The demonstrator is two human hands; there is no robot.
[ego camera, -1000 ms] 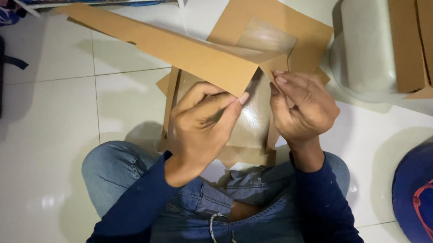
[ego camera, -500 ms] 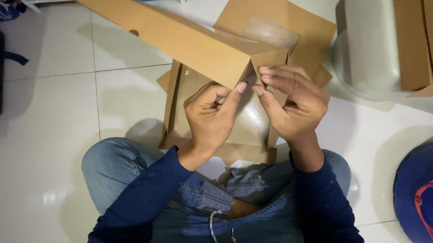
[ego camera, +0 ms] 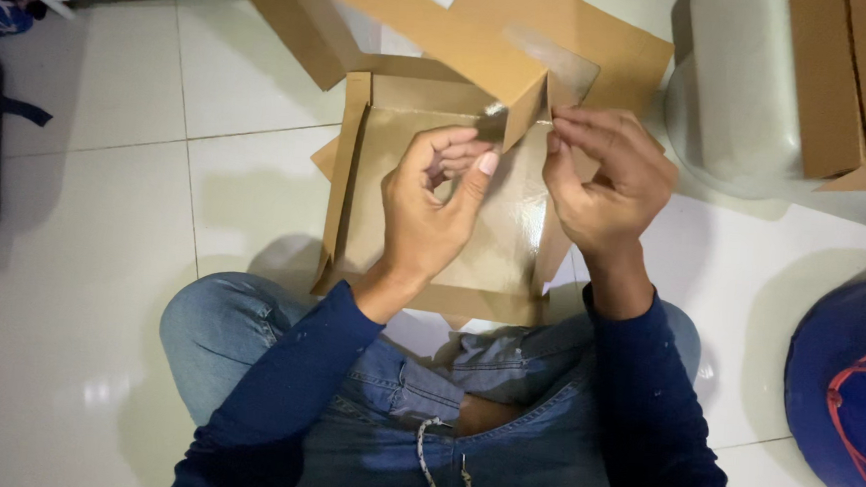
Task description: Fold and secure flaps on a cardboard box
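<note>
While my right hand (ego camera: 607, 179) pinches the box (ego camera: 435, 214) flap on the floor and my left hand (ego camera: 435, 209) curls empty beside, folding the corner needs a steady tuck.

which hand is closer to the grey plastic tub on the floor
Right. The right hand pinches the cardboard box's far corner flap, just beside the grey tub. The left hand hovers over the box's middle, farther from it.

Brown cardboard box (ego camera: 435, 214), half-folded, glossy inside, on floor.
</note>
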